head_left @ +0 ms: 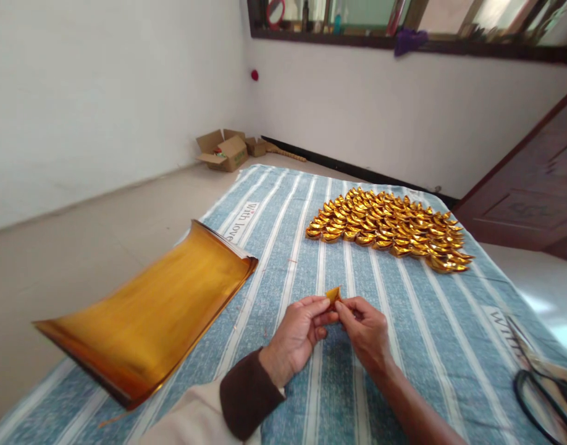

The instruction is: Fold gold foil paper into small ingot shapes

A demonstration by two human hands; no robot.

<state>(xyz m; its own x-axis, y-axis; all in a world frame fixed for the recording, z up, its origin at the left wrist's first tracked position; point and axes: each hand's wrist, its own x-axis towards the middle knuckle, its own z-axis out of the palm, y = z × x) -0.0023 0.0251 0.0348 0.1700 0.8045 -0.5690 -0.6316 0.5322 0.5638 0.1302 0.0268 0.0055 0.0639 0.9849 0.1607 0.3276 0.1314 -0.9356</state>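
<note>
A small folded piece of gold paper (333,296) is pinched between the left hand (296,337) and right hand (365,330). The fold seems half made; next, careful pressing is needed.

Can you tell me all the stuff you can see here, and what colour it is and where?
folded gold pieces: many, gold, heaped on the far part of the cloth
gold paper stack: one, gold, left on the cloth, curled
small gold piece: one, gold, pinched between both hands
striped cloth: one, blue and white, spread under everything
scissors: one pair, black handles, right edge
cardboard boxes: a few, brown, far corner on the floor
left hand: one, holding the small gold piece
right hand: one, holding the small gold piece
</note>
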